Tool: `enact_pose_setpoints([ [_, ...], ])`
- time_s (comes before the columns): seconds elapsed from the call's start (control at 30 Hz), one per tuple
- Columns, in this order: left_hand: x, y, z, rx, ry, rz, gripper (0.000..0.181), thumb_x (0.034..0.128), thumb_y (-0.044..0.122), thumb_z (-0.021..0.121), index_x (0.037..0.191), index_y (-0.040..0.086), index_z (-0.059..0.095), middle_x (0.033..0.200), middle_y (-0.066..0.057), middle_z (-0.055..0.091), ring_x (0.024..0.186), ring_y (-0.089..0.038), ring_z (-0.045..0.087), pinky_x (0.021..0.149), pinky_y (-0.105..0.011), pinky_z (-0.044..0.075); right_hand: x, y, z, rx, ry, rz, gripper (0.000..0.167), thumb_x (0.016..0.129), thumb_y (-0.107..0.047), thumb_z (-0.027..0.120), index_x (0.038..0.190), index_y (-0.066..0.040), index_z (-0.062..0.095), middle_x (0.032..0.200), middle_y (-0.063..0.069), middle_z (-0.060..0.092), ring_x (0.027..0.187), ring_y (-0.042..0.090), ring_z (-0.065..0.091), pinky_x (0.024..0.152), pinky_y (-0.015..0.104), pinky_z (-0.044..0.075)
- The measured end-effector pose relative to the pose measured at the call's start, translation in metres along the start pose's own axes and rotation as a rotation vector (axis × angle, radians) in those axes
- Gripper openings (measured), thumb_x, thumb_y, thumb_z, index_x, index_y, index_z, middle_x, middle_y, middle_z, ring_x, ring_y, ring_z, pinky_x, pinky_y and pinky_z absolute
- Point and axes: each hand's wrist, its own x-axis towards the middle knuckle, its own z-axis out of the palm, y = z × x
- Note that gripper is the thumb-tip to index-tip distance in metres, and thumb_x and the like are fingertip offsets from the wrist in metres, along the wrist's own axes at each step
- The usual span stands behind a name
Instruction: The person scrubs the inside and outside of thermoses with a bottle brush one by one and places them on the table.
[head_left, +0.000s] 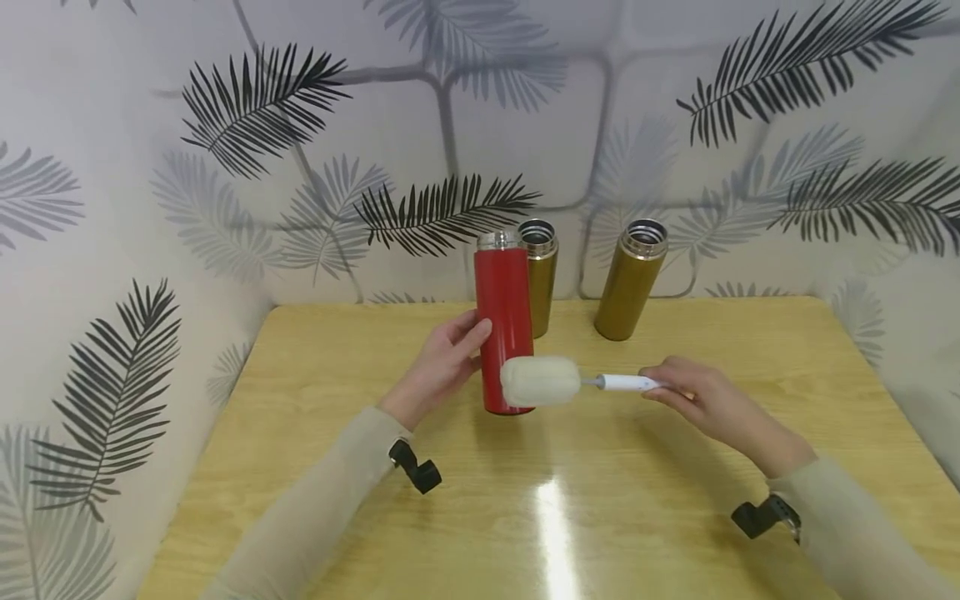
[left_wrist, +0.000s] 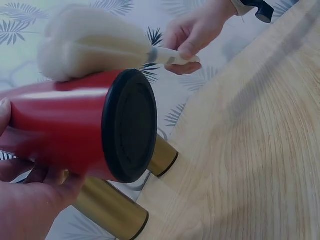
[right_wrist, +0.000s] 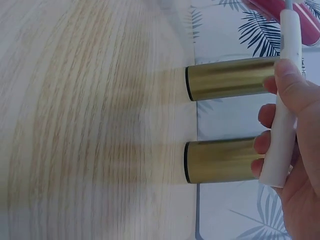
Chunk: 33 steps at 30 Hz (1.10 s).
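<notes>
My left hand (head_left: 446, 358) grips a red thermos flask (head_left: 504, 308) around its side and holds it upright, raised off the table. The flask's steel mouth is uncapped, and its black base (left_wrist: 131, 125) faces the left wrist camera. In my right hand (head_left: 701, 396) is the white handle (right_wrist: 286, 115) of a bottle brush, fingers wrapped round it. The brush's cream sponge head (head_left: 542, 381) points left and lies across the lower front of the red flask. Whether sponge and flask touch, I cannot tell for certain.
Two uncapped gold flasks stand at the table's back edge: one (head_left: 543, 279) partly behind the red flask, the other (head_left: 632, 282) to its right. A leaf-patterned cloth (head_left: 360, 125) hangs behind the wooden table (head_left: 300, 375). Each wrist bears a black camera mount (head_left: 415, 467).
</notes>
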Motion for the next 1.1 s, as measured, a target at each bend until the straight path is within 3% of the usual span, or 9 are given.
enact_pose_setpoints([
  [0.13, 0.001, 0.0, 0.0, -0.017, 0.009, 0.009, 0.047, 0.1124, 0.013, 0.046, 0.157, 0.0, 0.038, 0.151, -0.018, 0.05, 0.127, -0.023, 0.055, 0.11, -0.043, 0.049, -0.004, 0.002, -0.001, -0.003, -0.008, -0.035, 0.028, 0.087, 0.0, 0.08, 0.113, -0.008, 0.075, 0.093, -0.01, 0.064, 0.076, -0.001, 0.049, 0.065, 0.015, 0.043],
  [0.23, 0.0, 0.0, 0.001, -0.037, 0.022, 0.006, 0.048, 0.1117, 0.013, 0.048, 0.157, 0.003, 0.036, 0.149, -0.02, 0.051, 0.125, -0.023, 0.057, 0.108, -0.043, 0.051, -0.005, 0.004, -0.001, -0.005, 0.013, -0.052, 0.017, 0.097, -0.016, 0.073, 0.112, -0.009, 0.074, 0.094, -0.008, 0.064, 0.077, -0.001, 0.05, 0.065, 0.015, 0.043],
  [0.37, 0.0, 0.001, 0.003, -0.061, 0.018, 0.006, 0.047, 0.1113, 0.012, 0.047, 0.157, 0.006, 0.034, 0.146, -0.02, 0.054, 0.124, -0.023, 0.059, 0.104, -0.041, 0.053, 0.001, 0.008, -0.005, 0.018, 0.071, -0.081, 0.036, 0.104, -0.039, 0.058, 0.111, -0.007, 0.074, 0.09, -0.006, 0.064, 0.074, 0.0, 0.049, 0.062, 0.018, 0.042],
  [0.47, 0.001, 0.0, 0.005, -0.067, -0.004, 0.006, 0.048, 0.1116, 0.012, 0.047, 0.157, 0.005, 0.034, 0.142, -0.017, 0.057, 0.123, -0.021, 0.06, 0.1, -0.039, 0.055, 0.007, 0.01, -0.01, 0.029, 0.113, -0.086, 0.044, 0.103, -0.043, 0.055, 0.11, -0.005, 0.074, 0.088, -0.004, 0.066, 0.072, 0.002, 0.048, 0.061, 0.02, 0.041],
  [0.67, -0.003, -0.005, 0.004, -0.082, -0.044, -0.008, 0.053, 0.1096, 0.01, 0.048, 0.159, 0.005, 0.031, 0.141, -0.014, 0.056, 0.122, -0.021, 0.058, 0.097, -0.037, 0.055, 0.015, 0.01, -0.017, -0.015, 0.1, -0.027, 0.025, 0.1, -0.027, 0.069, 0.112, -0.006, 0.075, 0.09, -0.006, 0.066, 0.074, 0.002, 0.048, 0.064, 0.018, 0.04],
  [0.8, -0.005, -0.007, 0.002, -0.066, -0.094, -0.026, 0.066, 0.1002, 0.006, 0.053, 0.161, 0.008, 0.028, 0.149, -0.019, 0.048, 0.126, -0.026, 0.055, 0.103, -0.04, 0.053, 0.02, 0.01, -0.019, -0.022, 0.112, -0.011, 0.02, 0.096, -0.015, 0.074, 0.112, -0.003, 0.075, 0.089, -0.003, 0.068, 0.075, 0.003, 0.052, 0.066, 0.018, 0.043],
  [0.93, -0.005, -0.008, 0.004, 0.004, -0.122, -0.064, 0.072, 0.0983, 0.009, 0.064, 0.161, 0.009, 0.029, 0.15, -0.021, 0.049, 0.128, -0.029, 0.055, 0.108, -0.042, 0.051, 0.024, 0.01, -0.022, -0.053, 0.143, 0.014, 0.02, 0.093, -0.009, 0.077, 0.112, -0.002, 0.075, 0.089, -0.002, 0.07, 0.076, 0.005, 0.056, 0.068, 0.018, 0.045],
  [1.1, -0.005, -0.008, 0.009, 0.131, -0.105, -0.101, 0.072, 0.1007, 0.018, 0.068, 0.161, 0.012, 0.029, 0.147, -0.019, 0.054, 0.128, -0.031, 0.058, 0.108, -0.044, 0.051, 0.029, 0.008, -0.029, -0.07, 0.147, 0.068, 0.033, 0.083, 0.008, 0.08, 0.114, -0.003, 0.075, 0.09, -0.001, 0.07, 0.075, 0.004, 0.052, 0.066, 0.019, 0.042],
])
